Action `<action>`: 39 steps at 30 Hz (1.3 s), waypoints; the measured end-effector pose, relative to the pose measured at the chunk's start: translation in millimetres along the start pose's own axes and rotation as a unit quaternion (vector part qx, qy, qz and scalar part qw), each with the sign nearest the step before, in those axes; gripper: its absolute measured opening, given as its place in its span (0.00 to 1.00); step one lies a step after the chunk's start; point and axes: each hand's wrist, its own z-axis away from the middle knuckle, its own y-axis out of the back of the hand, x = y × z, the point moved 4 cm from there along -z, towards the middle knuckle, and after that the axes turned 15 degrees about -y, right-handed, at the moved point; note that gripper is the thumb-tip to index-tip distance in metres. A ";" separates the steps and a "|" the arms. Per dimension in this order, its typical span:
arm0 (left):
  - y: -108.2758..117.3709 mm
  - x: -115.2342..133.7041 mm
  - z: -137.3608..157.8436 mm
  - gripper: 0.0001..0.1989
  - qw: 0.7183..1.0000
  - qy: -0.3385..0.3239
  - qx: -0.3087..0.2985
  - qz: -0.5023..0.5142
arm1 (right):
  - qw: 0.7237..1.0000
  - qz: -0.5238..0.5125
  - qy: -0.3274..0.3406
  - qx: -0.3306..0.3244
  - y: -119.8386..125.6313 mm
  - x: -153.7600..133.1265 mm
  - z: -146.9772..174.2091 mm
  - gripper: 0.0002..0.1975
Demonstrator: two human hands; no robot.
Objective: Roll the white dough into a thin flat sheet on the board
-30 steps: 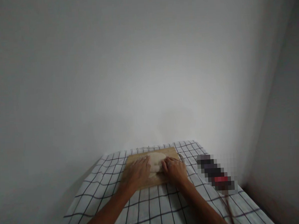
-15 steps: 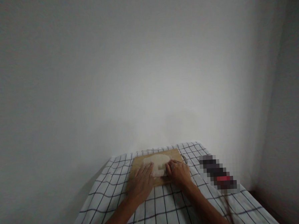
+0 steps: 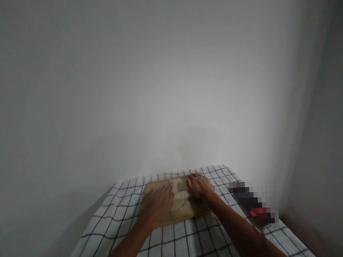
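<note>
Hands pressing dough on a board.
Left hand (image 3: 159, 202) and right hand (image 3: 200, 186), flat and open, press half-flattened dough (image 3: 181, 191) on the board (image 3: 176, 212); more flattening remains.

Your right hand (image 3: 200, 186) has slid to the far edge of the dough (image 3: 180, 193) | your left hand (image 3: 159, 204) now lies flat beside it | less dough shows on the board (image 3: 178, 214).

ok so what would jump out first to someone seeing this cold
Two bare hands pressing pale dough on a wooden board, low in the middle: the left hand lies flat on its near side, the right hand at its far right edge. Below them spreads a white cloth with dark checks, and a big blank grey wall fills everything above.
</note>
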 end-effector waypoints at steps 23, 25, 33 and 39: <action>-9.3 -18.0 -19.1 0.19 0.996 0.058 0.063 0.001 | 0.998 0.043 -0.031 -0.039 -11.5 -1.8 -41.3 0.22; -5.2 -9.0 -14.7 0.19 0.997 0.030 0.066 -0.007 | 0.999 0.034 -0.038 -0.019 -7.1 1.4 -23.7 0.21; -11.7 10.5 9.2 0.22 0.991 0.049 0.124 0.026 | 0.998 -0.008 -0.017 0.052 4.7 4.6 45.4 0.18; -4.8 28.7 27.0 0.24 0.991 0.045 0.114 0.052 | 0.998 -0.048 -0.019 0.042 6.4 10.9 77.7 0.21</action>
